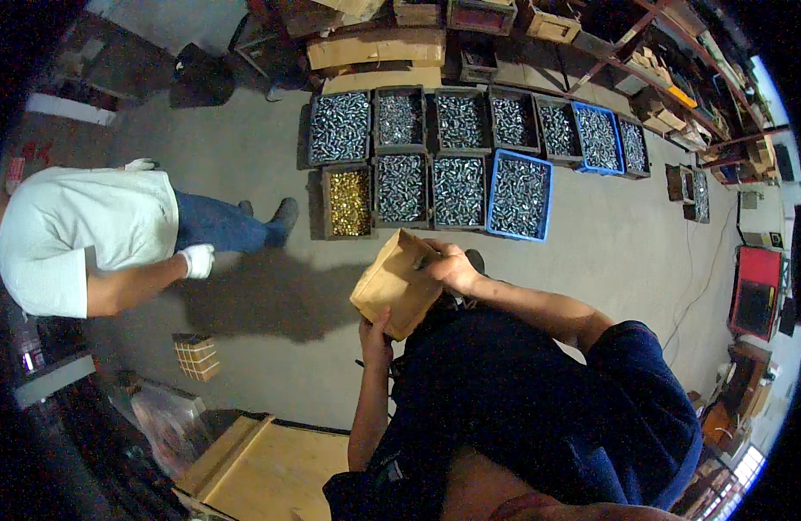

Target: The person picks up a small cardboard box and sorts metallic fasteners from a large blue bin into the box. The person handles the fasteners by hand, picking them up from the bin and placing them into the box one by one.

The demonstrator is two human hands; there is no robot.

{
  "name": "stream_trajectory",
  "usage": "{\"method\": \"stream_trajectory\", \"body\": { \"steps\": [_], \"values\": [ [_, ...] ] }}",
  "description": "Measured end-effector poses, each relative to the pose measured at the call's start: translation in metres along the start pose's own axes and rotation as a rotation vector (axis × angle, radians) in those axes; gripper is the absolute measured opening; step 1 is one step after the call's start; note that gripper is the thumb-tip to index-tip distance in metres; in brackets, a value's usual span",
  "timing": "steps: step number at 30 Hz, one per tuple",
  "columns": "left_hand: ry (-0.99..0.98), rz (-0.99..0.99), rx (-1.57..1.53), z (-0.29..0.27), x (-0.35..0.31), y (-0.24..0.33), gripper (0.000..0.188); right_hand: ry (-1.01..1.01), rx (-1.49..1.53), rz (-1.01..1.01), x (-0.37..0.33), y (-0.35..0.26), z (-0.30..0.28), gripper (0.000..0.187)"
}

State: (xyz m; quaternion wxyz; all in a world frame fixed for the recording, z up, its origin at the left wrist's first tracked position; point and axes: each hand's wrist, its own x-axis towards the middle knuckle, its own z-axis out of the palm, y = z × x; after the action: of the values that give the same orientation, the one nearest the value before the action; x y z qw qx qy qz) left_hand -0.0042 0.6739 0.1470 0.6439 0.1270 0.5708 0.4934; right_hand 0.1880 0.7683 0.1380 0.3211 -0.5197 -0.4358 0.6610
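Note:
A brown cardboard box (397,282) is held tilted in front of my body. My left hand (377,337) grips its near lower side, with the thumb lying against the cardboard. Over the box's right edge reaches my right hand (453,268), fingers bent together. At those fingertips is a small dark thing (420,261), too small to name. Beyond the box, two rows of crates on the floor hold small metal parts: mostly silvery ones, as in a blue crate (549,200), and gold-coloured ones in a dark crate (326,204).
To the left, a person (88,234) in a white shirt and gloves bends forward. A strapped carton (195,357) stands on the floor. A wooden surface (283,469) lies at the lower left. Shelving (661,87) lines the far right; a red-framed case (755,291) is further right.

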Motion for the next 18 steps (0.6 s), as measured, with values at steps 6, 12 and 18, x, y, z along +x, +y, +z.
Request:
{"method": "stream_trajectory", "body": {
  "steps": [6,12,18],
  "values": [
    [0.047,0.015,-0.009,-0.034,0.020,-0.013,0.063,-0.037,-0.263,-0.081,0.007,0.047,-0.047,0.026],
    [0.008,-0.009,-0.032,-0.037,0.032,-0.013,0.065,-0.235,-1.571,0.235,-0.015,0.187,-0.179,0.015],
    [0.165,0.000,-0.033,-0.023,0.022,-0.009,0.066,0.225,-0.865,0.942,-0.077,0.197,-0.243,0.014]
  ]
}}
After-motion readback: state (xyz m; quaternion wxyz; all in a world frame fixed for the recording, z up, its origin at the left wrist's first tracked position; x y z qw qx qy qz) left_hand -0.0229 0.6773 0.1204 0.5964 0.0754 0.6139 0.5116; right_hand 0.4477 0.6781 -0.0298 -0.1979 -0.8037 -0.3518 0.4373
